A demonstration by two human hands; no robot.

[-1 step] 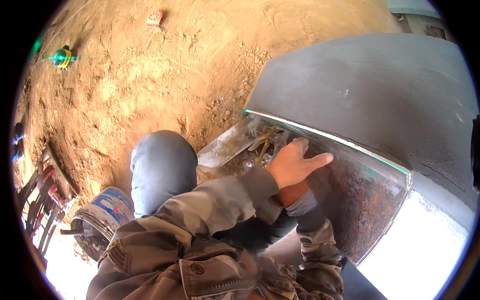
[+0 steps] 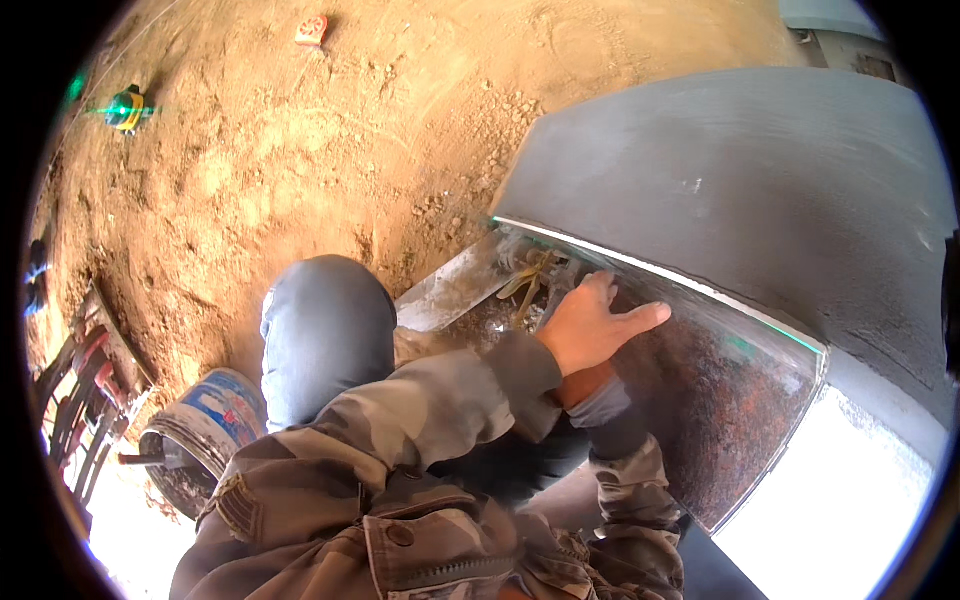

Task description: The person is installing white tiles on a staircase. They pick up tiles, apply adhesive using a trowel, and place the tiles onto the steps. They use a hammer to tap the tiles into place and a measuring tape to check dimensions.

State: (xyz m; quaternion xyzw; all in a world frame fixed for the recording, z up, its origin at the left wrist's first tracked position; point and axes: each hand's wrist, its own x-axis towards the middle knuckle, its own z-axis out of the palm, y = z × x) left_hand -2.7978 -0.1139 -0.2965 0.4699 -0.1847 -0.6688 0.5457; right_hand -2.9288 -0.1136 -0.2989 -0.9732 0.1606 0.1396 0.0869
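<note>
"What fills most of the view?"
"Sandy ground [image 2: 330, 130], then a smooth grey slab [image 2: 720, 150], a white strip [image 2: 640, 262] along its near edge."
"Next?"
"The rust-brown panel [image 2: 740, 410], below that strip, just right of the hands. A bucket [image 2: 225, 405] lies left of the knee [image 2: 328, 340]."
"And the hands?"
"Left hand [image 2: 597, 325]: thumb spread from slightly bent fingers; any hold, I can't tell. Right hand [image 2: 585, 383]: mostly hidden beneath it, fingers unreadable."
</note>
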